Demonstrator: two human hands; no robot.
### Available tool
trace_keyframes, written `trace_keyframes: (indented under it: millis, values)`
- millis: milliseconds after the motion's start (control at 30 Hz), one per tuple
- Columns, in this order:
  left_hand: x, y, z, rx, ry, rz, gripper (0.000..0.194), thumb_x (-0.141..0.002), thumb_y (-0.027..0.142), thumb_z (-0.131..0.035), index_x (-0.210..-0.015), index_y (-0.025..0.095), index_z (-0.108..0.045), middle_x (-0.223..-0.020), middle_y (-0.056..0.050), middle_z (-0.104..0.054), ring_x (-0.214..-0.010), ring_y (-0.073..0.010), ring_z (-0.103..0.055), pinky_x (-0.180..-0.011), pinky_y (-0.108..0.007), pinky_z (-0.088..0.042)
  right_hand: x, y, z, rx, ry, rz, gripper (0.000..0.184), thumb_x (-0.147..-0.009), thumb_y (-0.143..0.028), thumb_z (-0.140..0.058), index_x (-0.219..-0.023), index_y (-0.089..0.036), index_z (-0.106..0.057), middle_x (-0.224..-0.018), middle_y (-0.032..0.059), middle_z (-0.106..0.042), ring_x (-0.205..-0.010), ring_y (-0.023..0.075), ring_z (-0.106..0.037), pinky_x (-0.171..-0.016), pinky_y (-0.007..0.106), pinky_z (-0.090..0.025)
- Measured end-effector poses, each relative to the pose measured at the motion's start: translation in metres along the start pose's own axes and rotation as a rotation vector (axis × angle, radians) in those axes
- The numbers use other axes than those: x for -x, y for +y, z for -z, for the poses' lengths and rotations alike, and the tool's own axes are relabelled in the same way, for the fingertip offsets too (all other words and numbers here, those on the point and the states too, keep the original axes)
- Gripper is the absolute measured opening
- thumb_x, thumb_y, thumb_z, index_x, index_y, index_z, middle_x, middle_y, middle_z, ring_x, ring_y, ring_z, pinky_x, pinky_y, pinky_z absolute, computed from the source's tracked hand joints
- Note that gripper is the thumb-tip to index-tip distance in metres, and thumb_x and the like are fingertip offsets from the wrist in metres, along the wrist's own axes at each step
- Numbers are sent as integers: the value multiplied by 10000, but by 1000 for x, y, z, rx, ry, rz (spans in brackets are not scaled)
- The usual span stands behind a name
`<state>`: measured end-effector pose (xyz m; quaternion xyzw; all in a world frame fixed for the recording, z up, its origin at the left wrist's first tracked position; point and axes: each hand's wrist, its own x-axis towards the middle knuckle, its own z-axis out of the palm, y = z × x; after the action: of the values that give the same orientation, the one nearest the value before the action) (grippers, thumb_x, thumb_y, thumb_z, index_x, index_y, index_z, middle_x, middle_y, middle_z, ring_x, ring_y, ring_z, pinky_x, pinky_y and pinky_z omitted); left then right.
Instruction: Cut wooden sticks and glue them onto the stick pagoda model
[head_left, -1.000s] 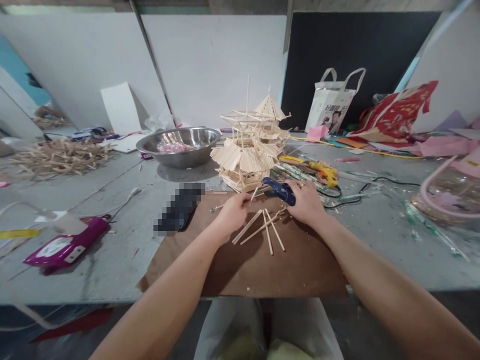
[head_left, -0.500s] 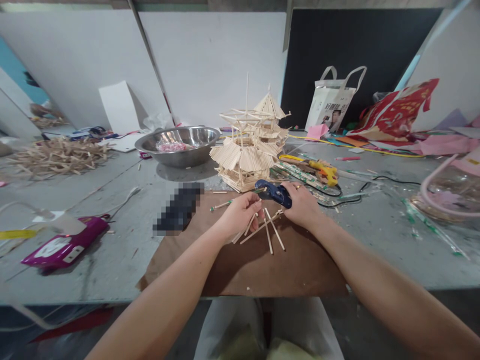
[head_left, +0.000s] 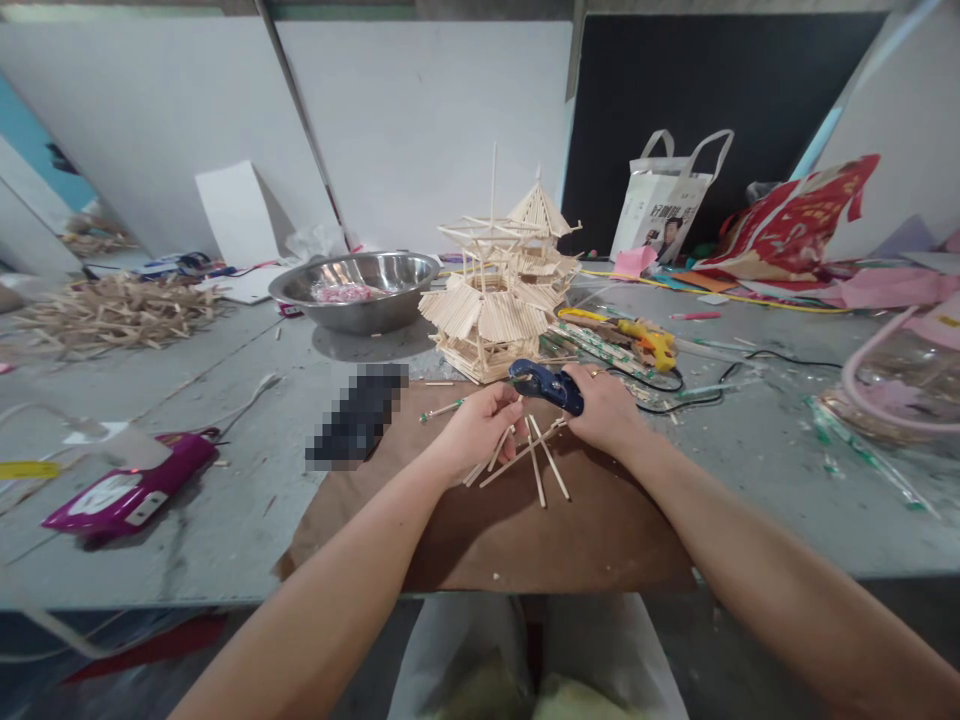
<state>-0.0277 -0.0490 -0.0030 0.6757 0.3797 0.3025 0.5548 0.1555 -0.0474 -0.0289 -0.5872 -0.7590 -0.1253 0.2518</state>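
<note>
My right hand (head_left: 606,405) is wrapped round a dark blue plier-like cutting tool (head_left: 551,386), its jaws pointing left. Just left of those jaws, my left hand (head_left: 484,425) is closed in a pinch on a thin wooden stick (head_left: 520,400), most of it hidden by the fingers. Several loose wooden sticks (head_left: 537,465) lie crossed below the hands on a brown sheet (head_left: 480,540). Directly behind the tool stands a pagoda-like model (head_left: 487,320) built of similar sticks, with a second pointed-roof model (head_left: 538,212) behind it.
A steel basin (head_left: 352,320) stands left of the models. A yellow glue gun (head_left: 658,345) with a black cord lies to the right among wrapped sticks. At left are a purple power strip (head_left: 135,485) and a stick pile (head_left: 120,312). A blurred dark object (head_left: 356,415) touches the sheet.
</note>
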Motion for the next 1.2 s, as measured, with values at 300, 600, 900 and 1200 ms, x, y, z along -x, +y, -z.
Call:
trace_keyframes:
  millis: [300, 600, 900, 1200]
  values:
    - [-1, -1, 0, -1, 5, -8, 139, -750, 297, -420, -766, 166, -376, -595, 31, -512, -337, -57, -470, -317, -177, -369, 1, -2, 2, 2, -48, -14, 431, -594, -222, -480, -1015, -131, -460, -911, 107, -563, -799, 222, -516, -698, 300, -377]
    - [-1, -2, 1, -7, 5, -8, 143, -752, 301, -419, -786, 167, -386, -593, 30, -510, -337, -53, -468, -314, -170, -370, 2, -4, 4, 3, -85, -51, 386, -621, -219, -460, -1004, -164, -460, -898, 82, -577, -771, 205, -530, -655, 279, -372]
    - [-1, -5, 1, -18, 15, -20, 139, -752, 297, -416, -804, 171, -390, -594, 32, -500, -338, -53, -466, -301, -166, -360, 1, -6, 9, -9, -103, -73, 331, -627, -224, -461, -955, -177, -474, -832, 61, -594, -744, 198, -545, -615, 264, -365]
    - [0, -1, 0, -10, 9, -7, 140, -749, 288, -417, -818, 167, -397, -588, 34, -499, -336, -50, -463, -309, -169, -369, 3, -9, 12, 51, -129, -129, 300, -639, -269, -457, -929, -194, -485, -809, 45, -608, -695, 196, -558, -560, 257, -348]
